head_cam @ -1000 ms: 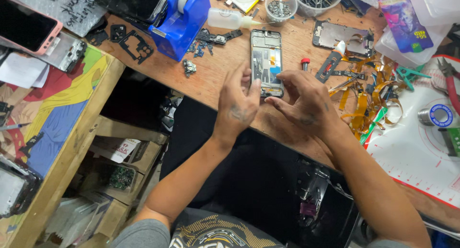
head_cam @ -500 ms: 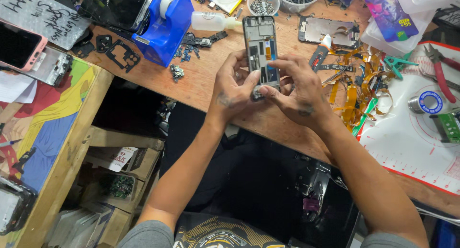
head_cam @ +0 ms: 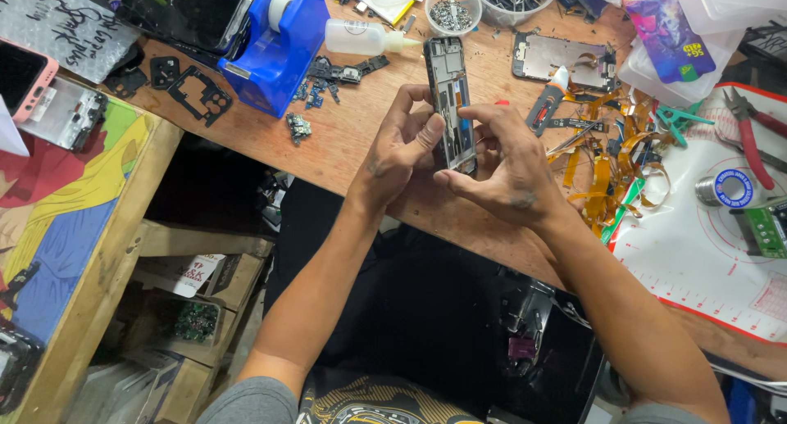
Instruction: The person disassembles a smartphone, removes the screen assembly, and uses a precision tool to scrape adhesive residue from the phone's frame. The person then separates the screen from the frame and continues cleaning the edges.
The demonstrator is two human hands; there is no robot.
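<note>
Hands meet over worn wooden bench (head_cam: 361, 145) edge: left hand (head_cam: 398, 149) and right hand (head_cam: 508, 174) both closed on stripped black phone frame with exposed internals (head_cam: 451, 104), lifted, tilted on its long edge. Left fingers (head_cam: 426, 133) pinch left rim, right fingers (head_cam: 484, 117) wrap right rim, thumb at lower corner. Risks, as judged — frame flexing under two-sided squeeze, thumb pressing on bare parts; slip would drop it toward bench edge and dark gap below. Orange flex cables (head_cam: 598, 178) near right wrist could snag
</note>
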